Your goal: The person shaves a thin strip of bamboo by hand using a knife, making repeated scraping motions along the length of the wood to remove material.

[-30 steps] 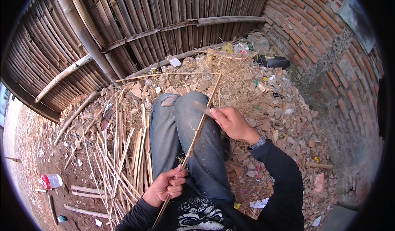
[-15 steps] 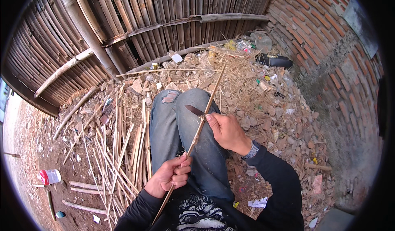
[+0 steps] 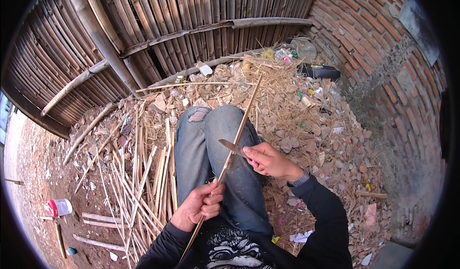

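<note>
A long, thin bamboo strip (image 3: 246, 117) slants across my right thigh, its far tip over the rubble and its near end by my waist. My left hand (image 3: 202, 203) is closed round its lower part, the thumb along the strip. In my right hand (image 3: 270, 160) is a knife (image 3: 232, 147), its dark blade pointing left and lying across the strip about midway. The knife's handle is mostly hidden by my fingers. Both legs, in worn blue jeans (image 3: 193, 140), are bent under the work.
Several split bamboo strips (image 3: 137, 183) lie piled left of my legs. A white tub with a red rim (image 3: 59, 207) sits farther left. Rubble and straw (image 3: 282, 111) cover the ground ahead. A bamboo fence (image 3: 201, 5) and a brick wall (image 3: 364, 25) close off the far and right sides.
My right hand with the knife has moved down the strip, a little nearer to my left hand, and its grip has turned. My left hand stays in place on the strip.
</note>
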Demonstrator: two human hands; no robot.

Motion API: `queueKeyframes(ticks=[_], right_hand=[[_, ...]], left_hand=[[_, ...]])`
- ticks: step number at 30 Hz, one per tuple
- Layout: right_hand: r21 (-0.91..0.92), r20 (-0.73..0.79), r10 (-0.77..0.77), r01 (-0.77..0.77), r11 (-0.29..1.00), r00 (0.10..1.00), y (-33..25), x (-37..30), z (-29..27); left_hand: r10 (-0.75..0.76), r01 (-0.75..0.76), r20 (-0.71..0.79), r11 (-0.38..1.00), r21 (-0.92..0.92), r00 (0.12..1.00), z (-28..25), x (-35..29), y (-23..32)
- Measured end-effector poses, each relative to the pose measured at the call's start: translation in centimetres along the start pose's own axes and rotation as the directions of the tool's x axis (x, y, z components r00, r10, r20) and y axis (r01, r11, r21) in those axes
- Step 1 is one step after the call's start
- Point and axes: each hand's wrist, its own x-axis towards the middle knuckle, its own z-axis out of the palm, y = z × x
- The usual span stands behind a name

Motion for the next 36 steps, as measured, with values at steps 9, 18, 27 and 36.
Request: queueKeyframes(ticks=[9,18,27,36], right_hand=[[-0.680,-0.268,-0.608,0.300,0.669,0.748,-9.4,1.3,2.7],[-0.918,0.122,-0.913,0.395,0.046,0.390,-16.5,9.2,-1.5],[-0.776,0.039,-0.822,0.536,0.333,0.568,-17.7,12.0,-5.4],[-0.563,-0.125,-0.536,0.385,0.731,0.835,-14.8,13.3,-9.4]], left_hand=[[0.498,-0.263,-0.028,0.504,0.823,0.867,7.2,-0.4,1.1],[0.604,-0.449,0.054,0.526,0.723,0.795,12.4,2.4,8.5],[0.617,-0.474,0.005,0.600,0.645,0.787,14.5,5.5,15.3],[0.418,-0.310,-0.030,0.719,0.623,0.908,10.7,9.3,18.3]])
